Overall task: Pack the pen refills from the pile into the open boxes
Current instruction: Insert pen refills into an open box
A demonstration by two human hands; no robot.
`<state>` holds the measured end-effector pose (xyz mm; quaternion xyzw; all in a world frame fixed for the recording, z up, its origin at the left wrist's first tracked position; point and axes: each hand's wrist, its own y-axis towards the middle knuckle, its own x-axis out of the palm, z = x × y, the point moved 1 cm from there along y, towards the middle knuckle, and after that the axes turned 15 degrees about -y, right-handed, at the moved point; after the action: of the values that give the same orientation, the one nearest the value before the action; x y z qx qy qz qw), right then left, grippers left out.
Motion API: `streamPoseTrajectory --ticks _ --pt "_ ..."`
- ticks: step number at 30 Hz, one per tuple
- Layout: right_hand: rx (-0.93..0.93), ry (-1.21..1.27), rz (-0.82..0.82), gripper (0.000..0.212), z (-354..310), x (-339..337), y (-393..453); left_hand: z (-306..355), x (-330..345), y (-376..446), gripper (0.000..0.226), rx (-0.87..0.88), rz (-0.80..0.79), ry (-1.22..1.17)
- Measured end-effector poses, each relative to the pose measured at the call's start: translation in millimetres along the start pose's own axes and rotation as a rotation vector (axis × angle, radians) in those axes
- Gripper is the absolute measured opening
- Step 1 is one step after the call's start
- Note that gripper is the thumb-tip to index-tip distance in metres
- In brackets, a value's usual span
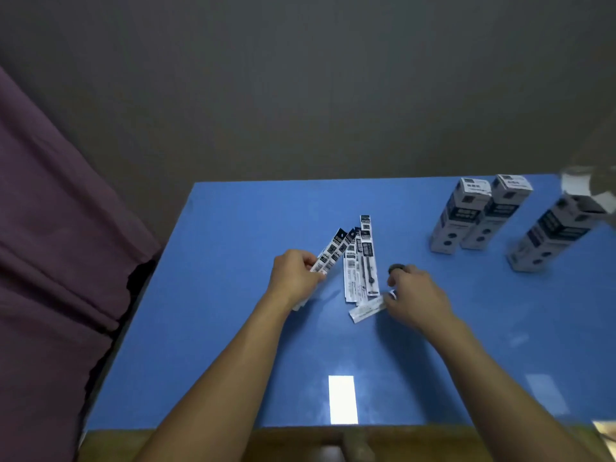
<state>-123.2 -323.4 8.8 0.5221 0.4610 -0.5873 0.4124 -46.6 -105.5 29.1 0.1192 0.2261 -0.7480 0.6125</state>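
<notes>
Head view. Blue table point(233, 328) lying under a dark grey wall, purple cloth point(50, 228) hanging at frame left. Pile of pen refills point(361, 261) sitting at centre, long axes running roughly bottom to top, printed ends pointing toward the upper frame. Left hand point(293, 276) gripping one refill packet point(328, 253), tilting toward upper right, just left of the pile. Right hand point(416, 295) pinching a flat refill packet point(366, 308) at the pile's lower edge, lying crosswise. Boxes point(480, 218) standing at upper right, well apart.
</notes>
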Motion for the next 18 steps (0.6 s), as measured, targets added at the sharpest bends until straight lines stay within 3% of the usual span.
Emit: streamPoseTrajectory --ticks 10,13,18 --pt "0.272 0.035 -0.029 0.03 62.1 1.3 -73.0 27.8 50.8 -24.1 0.011 0.168 -0.183 0.059" --pt "0.316 0.052 -0.013 0.031 81.8 3.4 -90.1 38.6 69.7 -31.7 0.029 0.225 -0.217 0.104" --pt "0.368 0.064 -0.009 0.032 120.6 7.3 -112.4 53.0 96.8 -44.2 0.02 0.26 -0.207 0.183"
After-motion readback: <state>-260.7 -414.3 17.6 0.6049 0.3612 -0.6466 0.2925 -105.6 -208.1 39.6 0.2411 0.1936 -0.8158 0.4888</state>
